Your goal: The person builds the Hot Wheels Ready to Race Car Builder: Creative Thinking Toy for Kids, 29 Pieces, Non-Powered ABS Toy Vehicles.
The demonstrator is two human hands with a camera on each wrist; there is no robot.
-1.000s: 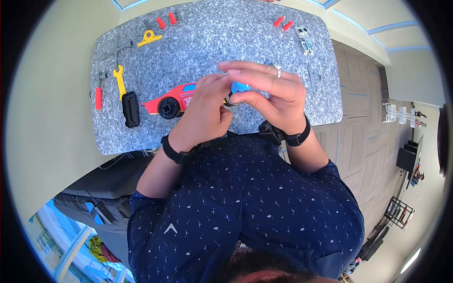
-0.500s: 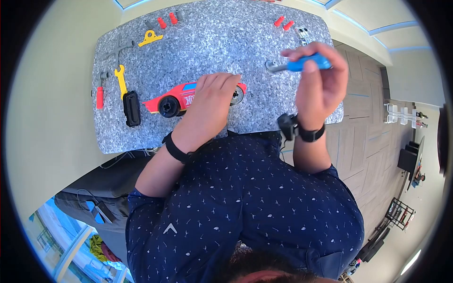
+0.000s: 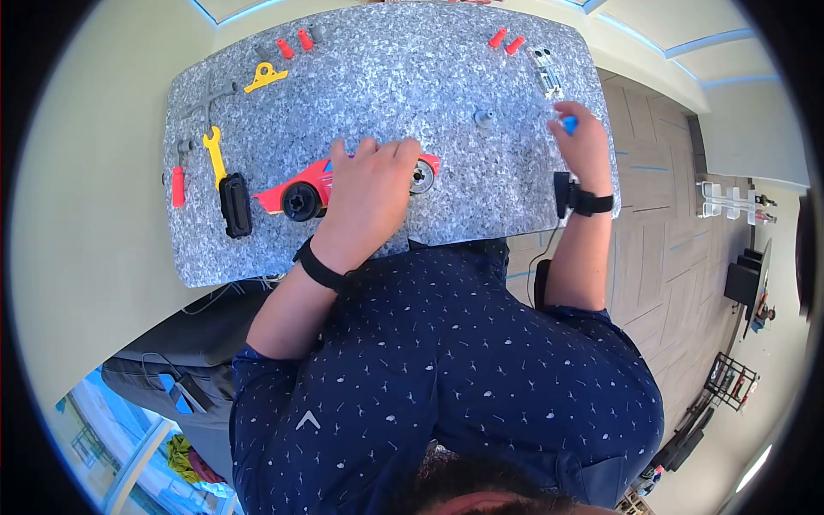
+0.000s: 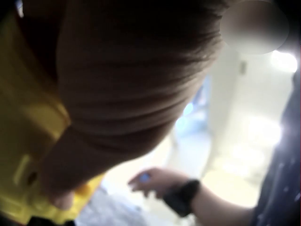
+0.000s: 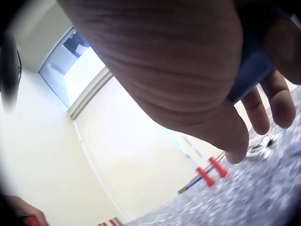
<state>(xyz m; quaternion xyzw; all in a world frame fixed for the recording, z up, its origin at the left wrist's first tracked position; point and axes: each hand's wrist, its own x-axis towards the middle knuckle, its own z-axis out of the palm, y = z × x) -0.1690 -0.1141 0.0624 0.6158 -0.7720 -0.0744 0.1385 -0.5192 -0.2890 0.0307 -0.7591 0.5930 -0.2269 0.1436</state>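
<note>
Left hand grips red car, right hand holds blue handle.

Speckled grey table (image 3: pixel 412 94) is under both hands. Red toy car (image 3: pixel 318 176) lies on it, below the left hand's fingers—black wheel (image 3: pixel 301 202) left of them, grey-rimmed wheel (image 3: pixel 421 177) just right. Left hand (image 3: pixel 369 193) lies across the car, fingers bent over the body; left wrist view has the thumb against its yellow underside. Right hand (image 3: pixel 586 150) is raised near the table's right side, fingers curled round the blue handle (image 3: pixel 570 126); its far end can't be made out.

Well left of the left fingers: black tray (image 3: pixel 234 206), touching yellow wrench (image 3: pixel 215 154), grey cross-shaped tool (image 3: pixel 209 99) beyond, red-handled tool (image 3: pixel 178 184) farther left. Yellow bracket (image 3: pixel 265 77)—beyond and left of those fingertips. Silvery part (image 3: pixel 547 72) sits beyond the right fingers, two red pegs (image 3: pixel 506 41) past it. Small grey piece (image 3: pixel 485 118) stands left of the right fingertips.
</note>
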